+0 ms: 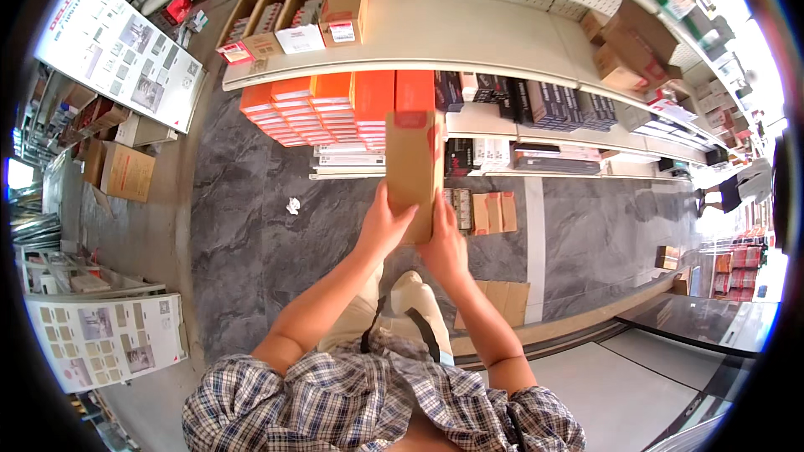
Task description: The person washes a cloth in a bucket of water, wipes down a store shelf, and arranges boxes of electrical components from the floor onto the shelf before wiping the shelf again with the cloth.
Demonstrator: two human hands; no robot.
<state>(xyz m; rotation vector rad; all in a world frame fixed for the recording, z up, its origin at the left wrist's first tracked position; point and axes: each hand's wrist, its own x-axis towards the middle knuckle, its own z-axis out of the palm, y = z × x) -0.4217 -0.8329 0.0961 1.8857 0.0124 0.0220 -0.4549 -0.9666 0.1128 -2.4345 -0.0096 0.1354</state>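
Observation:
Between my two hands I hold a long brown cardboard box (409,166) with reddish print at its far end and on its right side. My left hand (384,220) grips the left side, its thumb lying across the top. On the right side my right hand (447,235) presses with its fingers. The box's far end overlaps the view of stacked orange boxes (374,94) on a lower shelf. Above them, an upper shelf (452,31) carries several open cartons (270,19) in a row at its left, with small packed items inside, and a closed carton (344,6) beside them.
More brown boxes (494,213) stand on the grey floor (251,276) right of my hands. A flattened cardboard sheet (502,301) lies near my right forearm, a crumpled white scrap (293,205) further left. Opened cartons (641,50) sit along the shelf. Another person (741,187) stands far right.

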